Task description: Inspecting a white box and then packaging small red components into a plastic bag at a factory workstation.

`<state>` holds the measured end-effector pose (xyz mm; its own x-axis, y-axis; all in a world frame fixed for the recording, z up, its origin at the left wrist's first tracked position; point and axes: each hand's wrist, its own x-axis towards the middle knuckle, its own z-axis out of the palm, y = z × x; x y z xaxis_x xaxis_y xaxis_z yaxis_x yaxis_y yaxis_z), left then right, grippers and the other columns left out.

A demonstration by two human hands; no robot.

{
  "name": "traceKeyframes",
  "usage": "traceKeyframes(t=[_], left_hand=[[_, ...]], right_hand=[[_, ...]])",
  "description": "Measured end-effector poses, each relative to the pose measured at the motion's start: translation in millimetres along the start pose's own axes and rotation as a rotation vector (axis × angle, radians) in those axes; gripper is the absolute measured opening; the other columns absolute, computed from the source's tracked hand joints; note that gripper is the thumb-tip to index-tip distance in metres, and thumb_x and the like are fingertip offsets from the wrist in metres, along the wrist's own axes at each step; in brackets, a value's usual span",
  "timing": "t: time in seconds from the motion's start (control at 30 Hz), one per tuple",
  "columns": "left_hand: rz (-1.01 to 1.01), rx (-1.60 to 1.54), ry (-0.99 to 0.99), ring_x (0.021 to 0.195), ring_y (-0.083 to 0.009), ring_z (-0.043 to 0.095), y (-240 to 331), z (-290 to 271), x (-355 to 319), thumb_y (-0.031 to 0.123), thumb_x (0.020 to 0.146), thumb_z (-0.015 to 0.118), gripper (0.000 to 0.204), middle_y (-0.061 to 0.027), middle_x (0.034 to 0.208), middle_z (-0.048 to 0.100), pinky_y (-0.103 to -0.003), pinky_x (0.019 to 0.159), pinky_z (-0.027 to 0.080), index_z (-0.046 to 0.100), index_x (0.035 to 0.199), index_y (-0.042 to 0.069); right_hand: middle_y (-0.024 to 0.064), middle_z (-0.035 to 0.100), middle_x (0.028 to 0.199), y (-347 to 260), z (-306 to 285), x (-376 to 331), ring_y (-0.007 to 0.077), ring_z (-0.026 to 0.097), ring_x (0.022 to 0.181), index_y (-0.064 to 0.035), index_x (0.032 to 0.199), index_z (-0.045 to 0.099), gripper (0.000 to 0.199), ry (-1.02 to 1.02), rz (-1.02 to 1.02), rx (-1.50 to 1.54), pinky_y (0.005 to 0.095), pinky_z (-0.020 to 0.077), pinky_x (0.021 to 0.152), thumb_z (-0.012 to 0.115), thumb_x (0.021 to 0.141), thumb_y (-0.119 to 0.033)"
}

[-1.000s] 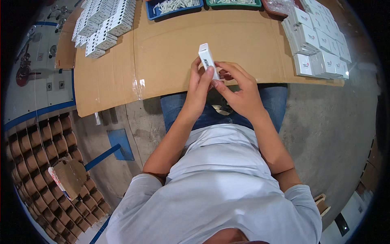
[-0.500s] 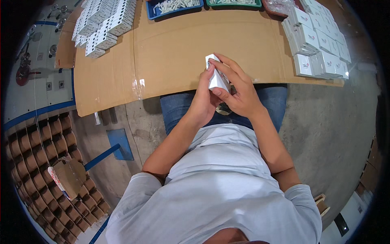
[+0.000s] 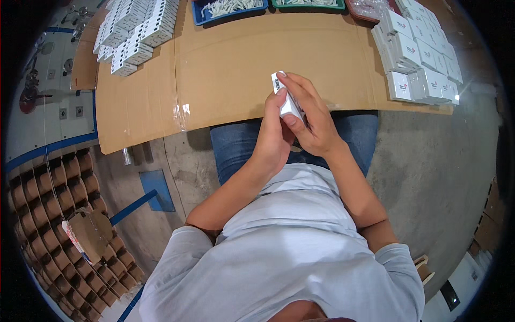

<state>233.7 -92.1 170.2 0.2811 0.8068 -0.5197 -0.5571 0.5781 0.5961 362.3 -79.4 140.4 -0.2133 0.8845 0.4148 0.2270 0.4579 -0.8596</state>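
Note:
Between my two hands is a small white cardboard box [image 3: 288, 106], held over the near edge of the table, with dark print on its narrow side. My left hand [image 3: 272, 129] grips it from the left, the thumb pressed on its side. From the right, my right hand [image 3: 316, 119] wraps it, fingers over the far end and thumb at the near end. Parts of the box are hidden under my fingers.
A cardboard-covered table [image 3: 230, 59] lies ahead. Stacked white boxes [image 3: 142, 35] stand at its far left, more white boxes [image 3: 424, 53] at the right. At the back sit a blue tray [image 3: 201, 21] and a green tray [image 3: 308, 7] of small white pieces, plus a red tray [image 3: 365, 17] with clear plastic.
The box has turned a little in my hands, showing more of its printed narrow side. My fingers have shifted slightly along it.

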Motion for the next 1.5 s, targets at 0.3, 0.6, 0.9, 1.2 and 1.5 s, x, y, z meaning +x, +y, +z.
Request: traceKeyframes(t=[0.3, 0.6, 0.9, 1.2, 1.5], left_hand=[[0.015, 0.020, 0.008, 0.115, -0.0177, 0.060, -4.8, 1.3, -1.0, 0.052, 0.103, 0.046, 0.053, -0.0058, 0.121, 0.060, -0.034, 0.098, 0.048, 0.052, 0.134, 0.009], [0.043, 0.079, 0.045, 0.112, -0.0149, 0.059, -10.6, 4.3, -1.0, 0.051, 0.104, 0.044, 0.052, -0.0042, 0.118, 0.059, -0.031, 0.097, 0.047, 0.051, 0.132, 0.008], [0.076, 0.057, 0.029, 0.113, -0.0145, 0.058, -19.0, -1.3, 3.0, 0.051, 0.105, 0.040, 0.051, -0.0038, 0.118, 0.058, -0.031, 0.099, 0.045, 0.051, 0.130, 0.008], [0.078, 0.025, 0.076, 0.111, -0.0137, 0.057, -21.7, -3.8, 2.1, 0.051, 0.105, 0.041, 0.050, -0.0028, 0.117, 0.058, -0.031, 0.098, 0.045, 0.052, 0.128, 0.008], [0.092, -0.005, 0.111, 0.111, -0.0136, 0.057, -25.8, -4.1, 3.3, 0.051, 0.104, 0.042, 0.049, -0.0028, 0.117, 0.058, -0.032, 0.098, 0.045, 0.053, 0.127, 0.008]], right_hand=[[0.0238, 0.053, 0.138, 9.4, 0.3, -0.8, 0.0396, 0.058, 0.120, -0.0039, 0.137, 0.059, 0.055, 0.022, -0.048, -0.037, 0.0425, 0.0493, 0.100, 0.064, 0.098, -0.042], [0.0289, 0.053, 0.137, 16.4, 5.4, -3.4, 0.0452, 0.057, 0.119, 0.0008, 0.135, 0.058, 0.052, 0.072, -0.169, -0.104, 0.0459, 0.0476, 0.102, 0.056, 0.102, -0.039], [0.0294, 0.054, 0.137, 16.4, 8.1, -6.3, 0.0461, 0.057, 0.118, 0.0011, 0.133, 0.059, 0.048, 0.076, -0.173, -0.113, 0.0460, 0.0478, 0.101, 0.052, 0.104, -0.037], [0.0286, 0.058, 0.134, 14.3, 11.9, -6.3, 0.0465, 0.057, 0.121, 0.0013, 0.132, 0.059, 0.047, 0.058, -0.154, -0.091, 0.0464, 0.0469, 0.103, 0.050, 0.106, -0.036], [0.0298, 0.057, 0.134, 17.8, 15.5, -9.1, 0.0463, 0.058, 0.120, 0.0006, 0.132, 0.059, 0.045, 0.058, -0.139, -0.082, 0.0458, 0.0472, 0.103, 0.049, 0.106, -0.034]])
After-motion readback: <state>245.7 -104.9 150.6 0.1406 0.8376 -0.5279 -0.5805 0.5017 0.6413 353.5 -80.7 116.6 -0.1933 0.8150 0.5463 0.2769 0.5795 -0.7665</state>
